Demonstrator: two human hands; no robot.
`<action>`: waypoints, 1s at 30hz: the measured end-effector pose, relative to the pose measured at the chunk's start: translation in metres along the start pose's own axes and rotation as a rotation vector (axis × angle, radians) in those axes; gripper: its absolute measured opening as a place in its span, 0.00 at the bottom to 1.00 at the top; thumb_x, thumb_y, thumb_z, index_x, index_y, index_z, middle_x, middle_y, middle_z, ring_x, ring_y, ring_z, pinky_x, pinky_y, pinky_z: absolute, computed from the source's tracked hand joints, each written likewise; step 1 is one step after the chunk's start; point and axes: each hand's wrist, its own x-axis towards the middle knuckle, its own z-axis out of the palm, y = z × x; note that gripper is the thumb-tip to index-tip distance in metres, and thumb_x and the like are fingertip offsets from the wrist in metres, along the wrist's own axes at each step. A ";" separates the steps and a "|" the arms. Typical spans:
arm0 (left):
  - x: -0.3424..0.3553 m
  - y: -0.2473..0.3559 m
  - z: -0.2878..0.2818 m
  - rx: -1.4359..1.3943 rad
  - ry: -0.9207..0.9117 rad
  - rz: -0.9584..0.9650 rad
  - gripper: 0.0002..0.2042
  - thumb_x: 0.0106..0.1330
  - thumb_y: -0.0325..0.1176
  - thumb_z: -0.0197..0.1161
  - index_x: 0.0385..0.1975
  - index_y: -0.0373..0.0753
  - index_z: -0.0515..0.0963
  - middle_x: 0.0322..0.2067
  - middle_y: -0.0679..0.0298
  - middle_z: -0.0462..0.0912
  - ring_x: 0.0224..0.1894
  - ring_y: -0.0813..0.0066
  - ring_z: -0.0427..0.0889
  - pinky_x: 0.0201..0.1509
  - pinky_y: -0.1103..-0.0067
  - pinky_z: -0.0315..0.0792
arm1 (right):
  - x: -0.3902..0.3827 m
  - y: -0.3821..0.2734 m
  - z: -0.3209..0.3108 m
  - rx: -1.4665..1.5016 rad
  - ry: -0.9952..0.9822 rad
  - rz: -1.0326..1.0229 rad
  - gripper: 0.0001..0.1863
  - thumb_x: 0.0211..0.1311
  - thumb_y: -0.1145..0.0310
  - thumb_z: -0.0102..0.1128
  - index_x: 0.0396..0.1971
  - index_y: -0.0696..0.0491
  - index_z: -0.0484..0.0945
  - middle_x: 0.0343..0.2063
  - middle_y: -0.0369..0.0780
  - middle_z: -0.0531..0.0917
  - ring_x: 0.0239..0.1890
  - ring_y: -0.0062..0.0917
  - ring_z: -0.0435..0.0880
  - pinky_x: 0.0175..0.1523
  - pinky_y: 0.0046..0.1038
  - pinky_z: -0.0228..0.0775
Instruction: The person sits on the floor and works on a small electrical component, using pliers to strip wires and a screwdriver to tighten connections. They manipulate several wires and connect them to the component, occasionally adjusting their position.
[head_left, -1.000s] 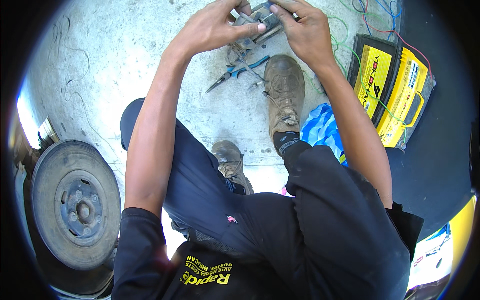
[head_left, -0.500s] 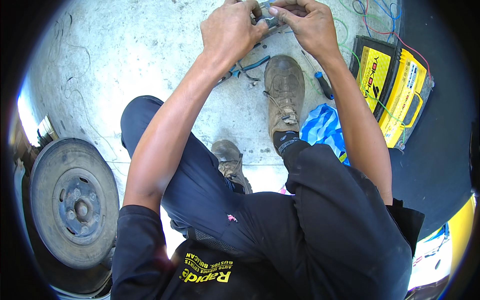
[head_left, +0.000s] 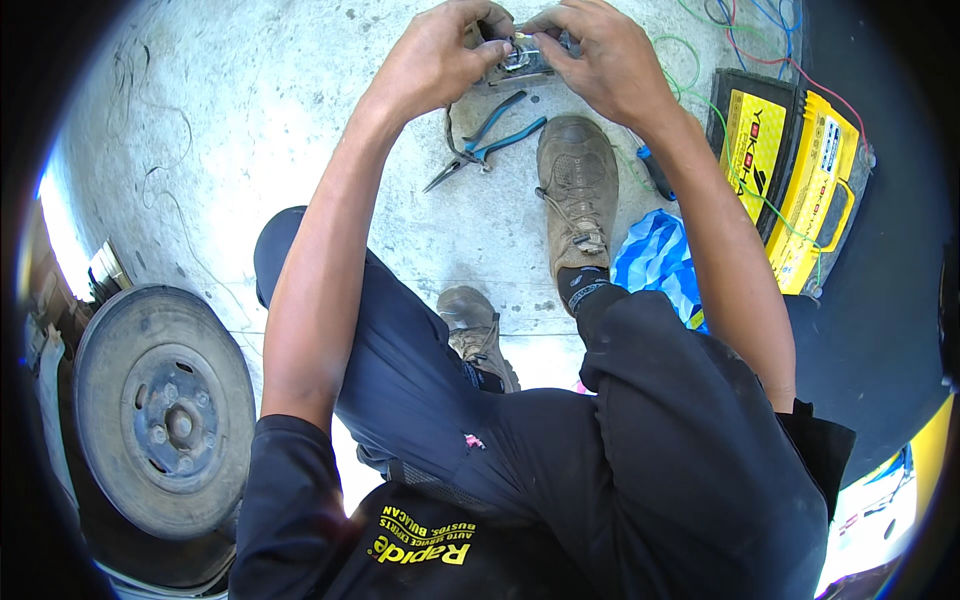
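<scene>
At the top of the view, both my hands work at a small dark box-shaped part with shiny or clear pieces on its upper face; its exact kind is not clear. My left hand has its thumb and fingers closed at the part's left end. From the right, my right hand closes on it, the thumb pressing near the middle. My fingers cover much of the part. A dark lead hangs below my left hand. Just below lie long-nose pliers with blue handles, spread apart on the concrete.
Right of my forearm stands a yellow-and-black car battery, with green, red and blue wires around it. A screwdriver and a blue-white plastic bag lie by my shoe. A wheel is at lower left.
The part has tilted, so its upper face shows more. My left hand has shifted a little left. The pliers, partly hidden behind my forearm before, are now in full view.
</scene>
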 end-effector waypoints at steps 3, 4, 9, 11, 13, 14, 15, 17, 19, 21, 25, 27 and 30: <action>0.001 -0.002 0.003 0.042 0.002 0.068 0.08 0.62 0.26 0.66 0.39 0.32 0.83 0.37 0.53 0.85 0.42 0.63 0.84 0.48 0.71 0.78 | -0.002 0.000 -0.002 0.006 -0.002 -0.059 0.06 0.58 0.73 0.67 0.35 0.55 0.85 0.33 0.46 0.85 0.41 0.45 0.83 0.47 0.42 0.76; 0.001 -0.003 0.005 0.038 0.013 0.071 0.07 0.61 0.25 0.66 0.38 0.32 0.83 0.37 0.53 0.85 0.42 0.62 0.84 0.48 0.71 0.78 | -0.002 0.000 -0.003 0.002 -0.003 -0.050 0.06 0.58 0.74 0.67 0.35 0.55 0.85 0.33 0.46 0.85 0.41 0.45 0.83 0.47 0.42 0.76; 0.001 -0.004 0.015 0.046 0.045 0.041 0.07 0.59 0.23 0.66 0.36 0.32 0.82 0.37 0.52 0.84 0.41 0.61 0.83 0.48 0.70 0.77 | -0.005 -0.001 -0.003 -0.022 -0.012 -0.010 0.05 0.59 0.74 0.66 0.35 0.55 0.85 0.34 0.46 0.84 0.42 0.45 0.82 0.48 0.42 0.75; 0.001 -0.004 0.016 0.063 0.053 0.059 0.07 0.59 0.23 0.66 0.36 0.32 0.82 0.37 0.52 0.83 0.40 0.61 0.83 0.46 0.70 0.78 | -0.005 -0.001 -0.002 -0.018 -0.003 -0.002 0.05 0.59 0.74 0.65 0.35 0.55 0.84 0.33 0.46 0.84 0.42 0.45 0.81 0.48 0.43 0.75; 0.001 -0.003 0.018 0.066 0.060 0.043 0.06 0.58 0.23 0.66 0.35 0.31 0.82 0.36 0.52 0.83 0.38 0.61 0.83 0.45 0.69 0.78 | -0.006 -0.001 -0.002 0.004 0.004 0.018 0.04 0.59 0.74 0.65 0.35 0.55 0.84 0.33 0.46 0.84 0.42 0.46 0.81 0.49 0.43 0.75; 0.001 -0.002 0.020 0.060 0.064 0.019 0.06 0.58 0.23 0.66 0.35 0.31 0.82 0.36 0.52 0.83 0.37 0.61 0.83 0.44 0.69 0.78 | -0.006 -0.001 -0.001 0.021 0.006 0.033 0.05 0.60 0.74 0.65 0.35 0.55 0.84 0.33 0.46 0.84 0.42 0.46 0.81 0.49 0.44 0.75; 0.001 -0.001 0.021 0.053 0.068 -0.005 0.06 0.58 0.23 0.66 0.34 0.31 0.81 0.36 0.52 0.82 0.36 0.61 0.83 0.43 0.69 0.78 | -0.007 -0.001 -0.001 0.039 0.008 0.049 0.05 0.60 0.73 0.64 0.35 0.56 0.84 0.33 0.46 0.84 0.42 0.46 0.81 0.49 0.44 0.75; 0.001 0.001 0.022 0.089 0.069 -0.003 0.06 0.57 0.23 0.67 0.33 0.30 0.81 0.35 0.51 0.82 0.35 0.59 0.83 0.41 0.68 0.78 | -0.007 -0.001 -0.001 -0.009 -0.017 0.057 0.05 0.61 0.73 0.64 0.35 0.56 0.83 0.34 0.47 0.84 0.42 0.47 0.81 0.49 0.45 0.74; 0.002 0.002 0.022 0.117 0.076 0.003 0.07 0.55 0.23 0.67 0.33 0.30 0.81 0.35 0.51 0.81 0.35 0.58 0.83 0.41 0.68 0.78 | -0.006 -0.001 0.000 -0.058 -0.036 0.051 0.05 0.61 0.73 0.63 0.35 0.57 0.82 0.34 0.48 0.83 0.42 0.47 0.81 0.49 0.45 0.74; 0.002 0.003 0.023 0.138 0.085 0.010 0.07 0.54 0.23 0.67 0.32 0.30 0.81 0.35 0.50 0.81 0.35 0.58 0.83 0.41 0.68 0.78 | -0.005 -0.002 0.000 -0.105 -0.050 0.035 0.05 0.61 0.72 0.63 0.34 0.58 0.82 0.35 0.48 0.83 0.42 0.47 0.80 0.49 0.45 0.75; 0.001 0.002 0.026 0.157 0.118 0.004 0.07 0.54 0.23 0.68 0.32 0.30 0.81 0.35 0.50 0.81 0.35 0.54 0.83 0.41 0.67 0.78 | -0.005 -0.004 0.002 -0.166 -0.054 -0.008 0.04 0.61 0.73 0.62 0.33 0.58 0.80 0.34 0.49 0.82 0.42 0.48 0.80 0.49 0.46 0.76; 0.001 0.002 0.029 0.177 0.147 0.013 0.07 0.53 0.23 0.68 0.32 0.30 0.81 0.36 0.49 0.82 0.36 0.52 0.83 0.42 0.66 0.78 | -0.006 -0.006 0.004 -0.185 -0.043 -0.005 0.04 0.61 0.74 0.62 0.33 0.58 0.80 0.34 0.49 0.82 0.42 0.48 0.80 0.49 0.46 0.76; 0.000 0.001 0.031 0.288 0.141 0.099 0.07 0.53 0.23 0.68 0.31 0.30 0.81 0.36 0.47 0.82 0.39 0.48 0.83 0.44 0.63 0.78 | -0.006 -0.008 0.008 -0.288 -0.082 -0.079 0.04 0.60 0.75 0.62 0.34 0.58 0.80 0.34 0.50 0.83 0.42 0.49 0.80 0.49 0.46 0.76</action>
